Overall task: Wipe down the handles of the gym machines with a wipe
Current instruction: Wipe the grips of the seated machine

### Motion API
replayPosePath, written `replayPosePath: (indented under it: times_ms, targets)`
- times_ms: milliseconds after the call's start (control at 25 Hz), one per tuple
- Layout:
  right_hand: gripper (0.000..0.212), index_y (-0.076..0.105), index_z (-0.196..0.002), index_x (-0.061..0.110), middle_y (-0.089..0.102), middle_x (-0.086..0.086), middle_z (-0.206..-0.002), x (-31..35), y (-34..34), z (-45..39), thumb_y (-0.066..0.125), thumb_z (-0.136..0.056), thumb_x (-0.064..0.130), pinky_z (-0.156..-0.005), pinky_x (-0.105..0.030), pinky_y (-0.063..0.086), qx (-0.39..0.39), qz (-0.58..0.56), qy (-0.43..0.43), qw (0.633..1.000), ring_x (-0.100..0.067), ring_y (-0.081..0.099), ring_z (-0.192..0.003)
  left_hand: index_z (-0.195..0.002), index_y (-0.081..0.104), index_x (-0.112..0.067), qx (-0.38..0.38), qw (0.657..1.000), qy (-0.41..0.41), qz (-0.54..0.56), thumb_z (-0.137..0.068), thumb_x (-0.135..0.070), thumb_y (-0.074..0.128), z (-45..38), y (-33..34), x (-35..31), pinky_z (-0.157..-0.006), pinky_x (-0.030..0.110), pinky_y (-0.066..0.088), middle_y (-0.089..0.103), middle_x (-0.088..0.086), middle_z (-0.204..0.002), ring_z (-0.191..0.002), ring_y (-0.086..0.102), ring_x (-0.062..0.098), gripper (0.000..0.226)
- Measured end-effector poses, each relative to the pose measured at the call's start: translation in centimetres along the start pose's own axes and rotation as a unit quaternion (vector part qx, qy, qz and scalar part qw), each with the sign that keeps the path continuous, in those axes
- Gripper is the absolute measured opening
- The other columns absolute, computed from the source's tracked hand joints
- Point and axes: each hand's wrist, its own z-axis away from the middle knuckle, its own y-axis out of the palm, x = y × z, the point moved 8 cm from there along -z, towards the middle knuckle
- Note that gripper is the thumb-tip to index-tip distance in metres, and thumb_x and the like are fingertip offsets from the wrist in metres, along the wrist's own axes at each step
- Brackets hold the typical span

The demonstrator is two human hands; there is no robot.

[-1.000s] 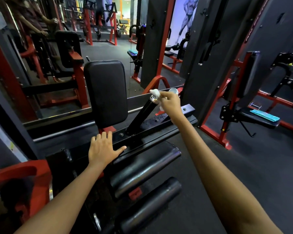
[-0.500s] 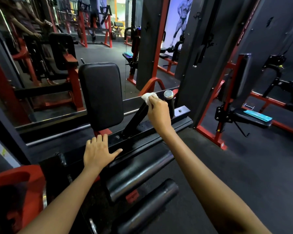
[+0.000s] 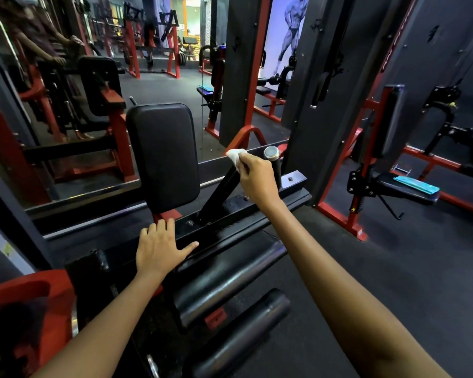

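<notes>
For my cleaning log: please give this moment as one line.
stage: wiping handle | right hand: holds wipe on slanted handle | left hand: flat on frame | second handle: untouched

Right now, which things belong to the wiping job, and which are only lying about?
Belong to the job:
white wipe
slanted black handle
right hand holding the wipe

Only lying about:
back pad
chrome-capped post
teal cloth on bench

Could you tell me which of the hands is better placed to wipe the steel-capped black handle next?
Right hand: it holds the white wipe beside the steel-capped black handle; left hand rests flat on the frame.
</notes>
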Motion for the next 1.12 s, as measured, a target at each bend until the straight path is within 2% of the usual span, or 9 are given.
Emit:
replayPosePath:
  times_ms: [160,320,400,480,600,760,880,1000,1120]
  targets:
    - [0.026,0.063,-0.074,0.005,0.051,-0.001,-0.057,-2.8,-0.2,0.0,0.049,-0.094,0.013,-0.056,-0.023,0.031,0.007,-0.058,0.105,0.993,-0.004,0.040,-0.048,-0.097,0.060,-0.003,-0.001,1.000,0.005,-0.001,-0.074,-0.080,0.042,0.0,0.0,-0.1,-0.063,0.040,0.045,0.059,0.012,-0.079,-0.071,0.058,0.029,0.083]
    - [0.012,0.059,-0.073,0.001,0.062,-0.010,-0.076,0.3,-0.5,1.5,0.055,-0.085,-0.001,-0.062,-0.018,0.034,-0.052,0.026,-0.048,0.997,-0.008,0.047,-0.065,-0.098,0.060,-0.004,0.004,1.000,-0.004,-0.010,-0.074,-0.081,0.042,-0.1,0.1,0.1,-0.064,0.039,0.044,0.060,0.011,-0.081,-0.072,0.058,0.028,0.083]
    - [0.009,0.060,-0.084,0.000,0.063,-0.008,-0.095,1.3,0.6,0.8,0.052,-0.087,0.002,-0.069,-0.025,0.045,-0.010,0.055,-0.093,0.994,-0.017,0.057,-0.080,-0.097,0.060,-0.004,0.002,1.000,0.000,-0.011,-0.074,-0.082,0.037,-0.1,0.2,0.1,-0.064,0.039,0.045,0.060,0.011,-0.080,-0.071,0.059,0.028,0.084]
    - [0.019,0.062,-0.098,0.001,0.064,-0.011,-0.104,0.3,1.6,-0.5,0.047,-0.094,0.012,-0.075,-0.037,0.049,0.046,0.082,-0.052,0.994,-0.026,0.060,-0.091,-0.097,0.060,-0.003,0.001,1.000,0.002,-0.004,-0.073,-0.079,0.045,-0.1,0.2,0.1,-0.065,0.039,0.046,0.060,0.012,-0.080,-0.072,0.059,0.029,0.081]
    - [0.031,0.064,-0.096,0.001,0.066,-0.015,-0.087,-2.2,1.6,-1.3,0.046,-0.097,0.026,-0.067,-0.030,0.041,0.072,-0.012,0.084,0.994,-0.025,0.059,-0.078,-0.095,0.060,-0.002,0.009,1.000,0.001,0.011,-0.074,-0.080,0.041,-0.1,0.4,0.0,-0.064,0.039,0.046,0.060,0.012,-0.079,-0.071,0.059,0.030,0.082]
    - [0.026,0.069,-0.107,0.003,0.066,-0.006,-0.077,-3.3,0.5,1.0,0.054,-0.094,0.020,-0.061,-0.018,0.035,-0.049,-0.141,0.154,0.977,-0.010,0.054,-0.067,-0.097,0.061,-0.003,0.020,1.000,-0.003,0.011,-0.071,-0.080,0.025,-0.1,0.8,0.2,-0.063,0.039,0.045,0.060,0.011,-0.079,-0.071,0.059,0.029,0.088]
    - [0.023,0.069,-0.100,-0.004,0.065,-0.008,-0.073,-4.3,-0.5,2.4,0.064,-0.087,0.014,-0.057,-0.007,0.035,-0.118,-0.182,0.156,0.963,-0.008,0.050,-0.057,-0.100,0.062,-0.002,0.019,1.000,-0.011,0.017,-0.073,-0.083,0.020,-0.2,0.9,0.3,-0.064,0.038,0.047,0.061,0.011,-0.080,-0.072,0.060,0.029,0.095]
    - [0.020,0.070,-0.099,-0.003,0.067,-0.010,-0.086,-5.1,-1.9,1.5,0.067,-0.083,0.007,-0.064,-0.003,0.037,-0.090,-0.161,0.101,0.978,-0.005,0.054,-0.071,-0.101,0.063,-0.003,0.010,0.999,-0.013,0.035,-0.075,-0.086,0.009,-0.3,1.1,0.5,-0.065,0.040,0.047,0.063,0.010,-0.081,-0.073,0.062,0.029,0.103]
    - [0.018,0.069,-0.101,-0.002,0.065,-0.012,-0.094,-6.7,-5.4,-0.8,0.063,-0.085,0.004,-0.068,-0.006,0.038,-0.119,-0.061,0.032,0.991,-0.015,0.058,-0.081,-0.115,0.059,-0.006,-0.002,0.995,-0.062,0.082,-0.077,-0.084,0.028,-0.7,0.7,0.7,-0.080,0.046,0.044,0.063,0.010,-0.104,-0.094,0.062,0.030,0.091]
